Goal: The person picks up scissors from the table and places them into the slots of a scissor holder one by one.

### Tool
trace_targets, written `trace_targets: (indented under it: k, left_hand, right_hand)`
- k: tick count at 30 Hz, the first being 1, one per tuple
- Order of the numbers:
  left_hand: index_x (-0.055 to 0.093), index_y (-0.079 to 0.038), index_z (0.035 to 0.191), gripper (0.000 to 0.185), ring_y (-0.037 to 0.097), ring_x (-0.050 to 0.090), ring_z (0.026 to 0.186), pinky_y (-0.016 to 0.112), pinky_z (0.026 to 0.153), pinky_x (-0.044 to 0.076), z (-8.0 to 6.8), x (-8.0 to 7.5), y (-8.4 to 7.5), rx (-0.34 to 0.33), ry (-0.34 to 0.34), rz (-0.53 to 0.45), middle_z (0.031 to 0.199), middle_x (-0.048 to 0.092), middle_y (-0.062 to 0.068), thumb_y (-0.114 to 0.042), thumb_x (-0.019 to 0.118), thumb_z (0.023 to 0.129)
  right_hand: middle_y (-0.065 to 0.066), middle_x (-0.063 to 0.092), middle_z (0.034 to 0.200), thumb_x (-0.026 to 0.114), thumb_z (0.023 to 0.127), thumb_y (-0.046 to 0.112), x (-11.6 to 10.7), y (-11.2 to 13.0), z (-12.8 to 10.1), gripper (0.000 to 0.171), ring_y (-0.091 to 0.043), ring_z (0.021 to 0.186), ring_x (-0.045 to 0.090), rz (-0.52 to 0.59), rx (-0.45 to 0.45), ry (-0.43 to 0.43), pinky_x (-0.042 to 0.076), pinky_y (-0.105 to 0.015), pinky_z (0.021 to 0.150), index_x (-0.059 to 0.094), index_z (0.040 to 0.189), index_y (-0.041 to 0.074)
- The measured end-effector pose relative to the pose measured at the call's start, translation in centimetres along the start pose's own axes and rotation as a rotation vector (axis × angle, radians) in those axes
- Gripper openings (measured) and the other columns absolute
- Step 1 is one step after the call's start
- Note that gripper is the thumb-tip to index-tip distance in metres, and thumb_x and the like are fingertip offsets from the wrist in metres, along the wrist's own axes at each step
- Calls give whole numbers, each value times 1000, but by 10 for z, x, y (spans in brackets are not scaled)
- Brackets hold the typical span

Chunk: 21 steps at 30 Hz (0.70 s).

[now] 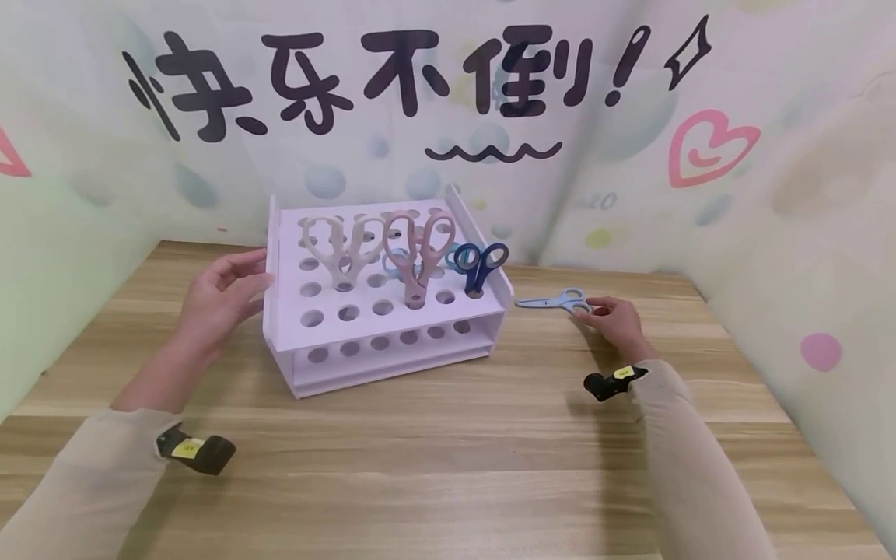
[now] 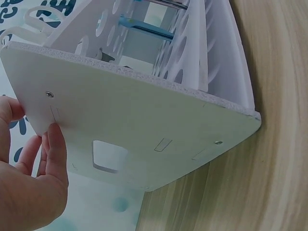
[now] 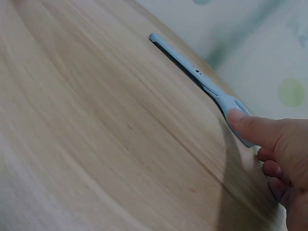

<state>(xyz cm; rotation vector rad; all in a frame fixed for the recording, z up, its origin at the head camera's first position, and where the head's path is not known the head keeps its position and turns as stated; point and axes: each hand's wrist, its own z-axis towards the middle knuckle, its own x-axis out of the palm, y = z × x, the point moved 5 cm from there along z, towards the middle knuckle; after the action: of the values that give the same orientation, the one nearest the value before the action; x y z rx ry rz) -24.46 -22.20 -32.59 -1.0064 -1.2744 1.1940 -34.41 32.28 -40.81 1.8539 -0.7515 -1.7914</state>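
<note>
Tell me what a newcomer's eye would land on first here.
Most striking is the white rack mid-table, with beige scissors, pink scissors and dark blue scissors standing in its holes. The left hand rests against the rack's left side, while the right hand touches light blue scissors lying flat on the wooden table.

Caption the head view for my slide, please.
Left hand steadies a white rack of scissors; right hand grips light-blue scissors.

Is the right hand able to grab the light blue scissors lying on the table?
Probably yes. The right hand already touches the handle of the light blue scissors, which lie flat on the bare wooden table, apart from the white rack. Nothing stands between them.
</note>
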Motion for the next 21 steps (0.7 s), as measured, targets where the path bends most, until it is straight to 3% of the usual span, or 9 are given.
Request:
trace_targets:
  k: [12, 21]
  left_hand:
    - [56, -12, 115, 32, 9, 51, 93, 15, 73, 53, 2, 3, -3, -8, 1, 21, 105, 47, 2, -11, 66, 85]
    - [54, -11, 120, 37, 9, 50, 94, 14, 73, 53, 0, -1, -1, -25, -15, 65, 105, 46, 2, -13, 65, 85]
  right_hand:
    - [-20, 56, 101, 71, 81, 27, 1, -3, 1, 49, -26, 86, 45, 6, -11, -27, 39, -25, 65, 58, 118, -3]
    - [-14, 58, 96, 75, 77, 26, -2, -2, 1, 51, -15, 81, 47, 65, -14, -71, 41, -15, 59, 60, 116, -3]
